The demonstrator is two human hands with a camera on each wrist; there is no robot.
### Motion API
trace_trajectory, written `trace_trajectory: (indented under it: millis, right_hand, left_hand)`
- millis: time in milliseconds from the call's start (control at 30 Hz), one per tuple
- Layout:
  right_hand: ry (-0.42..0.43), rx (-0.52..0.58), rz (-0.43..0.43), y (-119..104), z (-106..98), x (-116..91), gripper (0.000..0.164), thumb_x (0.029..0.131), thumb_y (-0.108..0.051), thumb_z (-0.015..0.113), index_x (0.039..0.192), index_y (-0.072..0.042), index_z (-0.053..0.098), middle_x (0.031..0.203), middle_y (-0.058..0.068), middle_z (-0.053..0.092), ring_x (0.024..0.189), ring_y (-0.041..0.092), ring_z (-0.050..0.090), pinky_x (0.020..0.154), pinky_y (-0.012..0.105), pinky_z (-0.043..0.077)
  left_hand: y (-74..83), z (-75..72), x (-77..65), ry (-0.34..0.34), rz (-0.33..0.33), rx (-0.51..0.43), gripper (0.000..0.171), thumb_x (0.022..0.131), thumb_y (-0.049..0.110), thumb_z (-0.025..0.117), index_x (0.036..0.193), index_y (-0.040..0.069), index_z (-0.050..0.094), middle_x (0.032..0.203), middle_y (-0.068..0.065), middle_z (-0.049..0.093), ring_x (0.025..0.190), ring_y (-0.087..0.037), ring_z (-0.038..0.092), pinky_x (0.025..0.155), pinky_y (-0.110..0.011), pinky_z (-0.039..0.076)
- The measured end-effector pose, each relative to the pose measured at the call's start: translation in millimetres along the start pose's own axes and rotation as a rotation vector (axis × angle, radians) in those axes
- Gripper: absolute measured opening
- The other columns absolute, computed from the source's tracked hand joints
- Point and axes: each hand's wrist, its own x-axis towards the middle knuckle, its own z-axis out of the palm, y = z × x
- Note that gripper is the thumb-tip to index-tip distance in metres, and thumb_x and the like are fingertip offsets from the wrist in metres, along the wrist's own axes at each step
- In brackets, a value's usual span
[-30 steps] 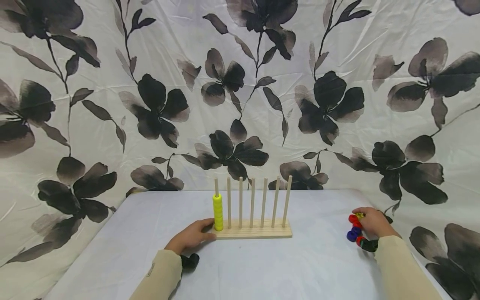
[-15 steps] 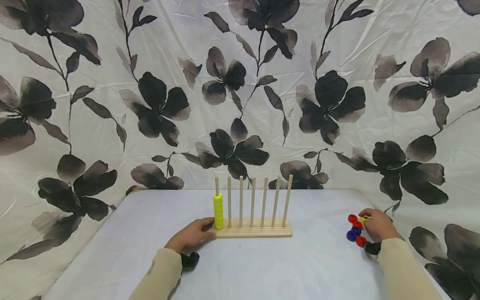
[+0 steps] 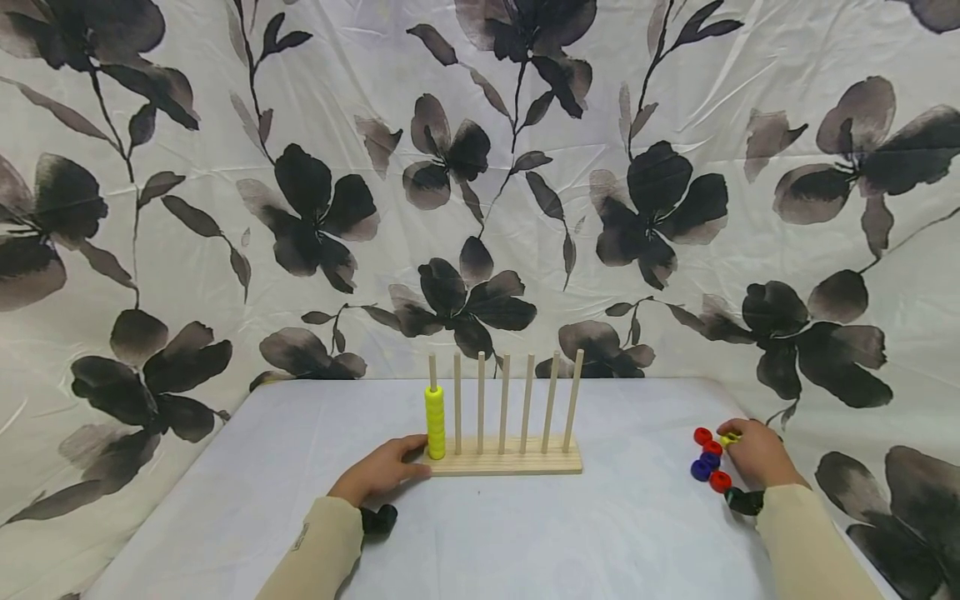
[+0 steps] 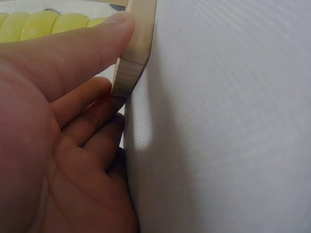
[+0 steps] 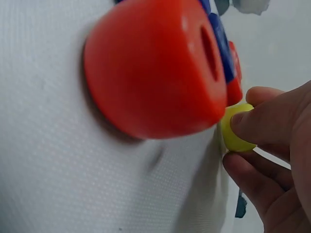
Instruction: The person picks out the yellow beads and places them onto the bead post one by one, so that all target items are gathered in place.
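Observation:
A wooden peg stand (image 3: 502,468) with several upright dowels stands on the table. Yellow beads (image 3: 435,425) are stacked on its leftmost dowel. At the left end of the base, my left hand (image 3: 382,471) holds the wood, thumb on its near edge (image 4: 138,34) and fingers curled behind the corner. Far to the right, my right hand (image 3: 759,454) pinches a yellow bead (image 5: 238,128) between thumb and fingers, close to the table surface. Right beside it lie three red beads (image 3: 720,481) and two blue beads (image 3: 701,471); one red bead (image 5: 150,73) looms large in the right wrist view.
A white cloth covers the table (image 3: 600,533), and a floral curtain (image 3: 480,167) hangs behind its back edge. White table surface lies between the peg stand and the loose beads. A black strap (image 3: 744,501) is on the right wrist.
The right hand has shifted slightly right and toward me with the yellow bead, away from the red and blue ones. My left hand keeps its place on the stand.

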Motion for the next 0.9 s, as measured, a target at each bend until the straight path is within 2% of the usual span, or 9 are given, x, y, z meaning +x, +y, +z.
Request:
trace_trajectory:
  millis: [200,433,567,900]
  right_hand:
    - [0.04,-0.029,-0.043,-4.7,-0.9,-2.0,0.033,0.09,-0.005,0.052,0.122,0.005,0.058,0.125,0.033,0.053,0.107,0.047,0.05,0.097,0.064,0.043]
    - [0.073,-0.007,-0.055,-10.2,1.8,-3.9,0.035,0.087,-0.002,0.053,0.121,0.003,0.059,0.124,0.031,0.054,0.103,0.043,0.052,0.094,0.063,0.044]
    - [0.093,-0.006,-0.072,-14.5,4.7,-4.9,0.032,0.09,-0.004,0.055,0.121,0.001,0.06,0.123,0.03,0.056,0.102,0.042,0.053,0.092,0.061,0.047]
    - [0.102,0.017,-0.14,-36.9,2.9,-13.9,0.031,0.092,-0.01,0.059,0.122,-0.002,0.061,0.13,0.03,0.051,0.113,0.048,0.051,0.092,0.059,0.05]
  left_hand:
    - [1.2,-0.7,-1.5,-0.002,0.004,0.002,0.07,0.085,0.037,0.073,0.145,0.014,0.046,0.15,-0.009,0.045,0.142,-0.035,0.035,0.115,-0.059,0.029]
    - [0.6,-0.3,-1.5,-0.005,0.004,-0.007,0.07,0.085,0.036,0.073,0.145,0.014,0.045,0.15,-0.01,0.045,0.142,-0.036,0.035,0.114,-0.059,0.029]
    - [-0.6,0.1,-0.3,-0.006,0.004,-0.013,0.07,0.085,0.037,0.073,0.145,0.015,0.046,0.15,-0.009,0.045,0.142,-0.036,0.035,0.114,-0.06,0.028]
    - [-3.4,0.1,1.8,-0.007,0.009,-0.022,0.071,0.084,0.039,0.073,0.145,0.016,0.046,0.15,-0.008,0.045,0.143,-0.035,0.035,0.115,-0.059,0.028]
